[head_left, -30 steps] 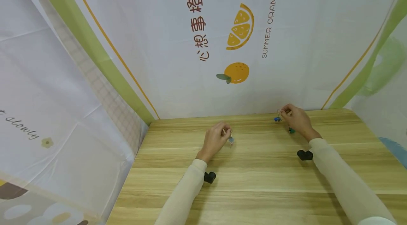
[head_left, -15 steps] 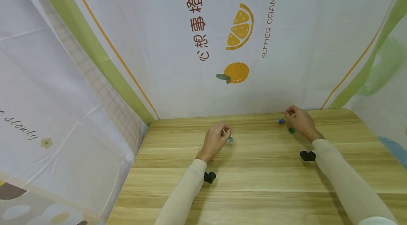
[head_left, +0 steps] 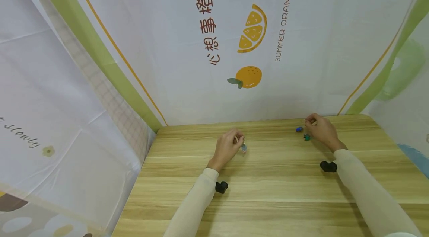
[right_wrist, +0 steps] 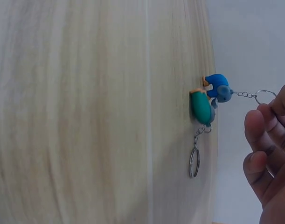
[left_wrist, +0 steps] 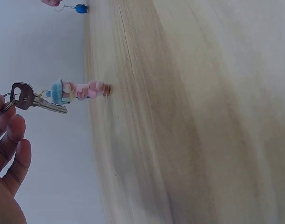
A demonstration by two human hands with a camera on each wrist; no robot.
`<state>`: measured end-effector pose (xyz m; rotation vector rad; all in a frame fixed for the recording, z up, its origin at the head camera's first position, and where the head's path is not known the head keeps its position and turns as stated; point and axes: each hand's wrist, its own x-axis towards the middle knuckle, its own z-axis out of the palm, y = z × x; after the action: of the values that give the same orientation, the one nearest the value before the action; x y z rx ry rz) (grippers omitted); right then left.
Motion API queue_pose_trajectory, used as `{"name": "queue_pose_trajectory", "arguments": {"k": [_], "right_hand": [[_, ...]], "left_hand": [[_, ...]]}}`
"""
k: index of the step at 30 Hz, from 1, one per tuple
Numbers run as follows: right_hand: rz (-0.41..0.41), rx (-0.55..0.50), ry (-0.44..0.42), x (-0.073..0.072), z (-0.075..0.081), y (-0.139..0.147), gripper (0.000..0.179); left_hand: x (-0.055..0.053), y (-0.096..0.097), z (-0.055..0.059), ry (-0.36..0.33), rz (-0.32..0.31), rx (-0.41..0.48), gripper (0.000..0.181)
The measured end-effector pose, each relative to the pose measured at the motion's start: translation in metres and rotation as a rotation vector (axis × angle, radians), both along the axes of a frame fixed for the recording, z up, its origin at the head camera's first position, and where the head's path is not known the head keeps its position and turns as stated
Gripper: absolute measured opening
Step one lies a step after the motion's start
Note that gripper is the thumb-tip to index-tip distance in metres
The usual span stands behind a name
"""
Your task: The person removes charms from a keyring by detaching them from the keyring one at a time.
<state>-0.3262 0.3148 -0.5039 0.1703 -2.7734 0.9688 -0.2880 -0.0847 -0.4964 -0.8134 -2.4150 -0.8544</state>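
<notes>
My left hand (head_left: 227, 147) pinches a split ring that carries a metal key (left_wrist: 25, 96) and a keychain figurine (left_wrist: 88, 90), pink with a pale blue hat. The figurine hangs down, its foot right at the tabletop. At the back right, my right hand (head_left: 322, 133) pinches the ring of a blue elephant keychain (right_wrist: 218, 86), whose short chain runs from the fingertips to its grey head. The elephant's feet are close to the wood. Next to it a green keychain figure (right_wrist: 201, 107) lies on the table, with its chain and ring (right_wrist: 194, 163) stretched out.
The wood-grain table (head_left: 261, 185) ends at the back against a white cloth (head_left: 181, 80) printed with oranges. More cloth (head_left: 67, 99) hangs along the left side. Black wrist-worn pieces (head_left: 221, 187) stick out from both sleeves.
My right hand has moved right and slightly toward me, bringing the blue elephant keychain beside the green one. The left hand has stayed in place with its key and figurine.
</notes>
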Motion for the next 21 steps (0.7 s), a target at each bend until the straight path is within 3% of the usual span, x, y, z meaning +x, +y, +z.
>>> {"name": "queue_pose_trajectory", "arguments": {"k": [21], "right_hand": [[-0.035,-0.009,0.004,0.008,-0.002,0.02,0.035]], "left_hand": [[-0.001,0.001,-0.002,0.038,0.004,-0.005,0.006]]}}
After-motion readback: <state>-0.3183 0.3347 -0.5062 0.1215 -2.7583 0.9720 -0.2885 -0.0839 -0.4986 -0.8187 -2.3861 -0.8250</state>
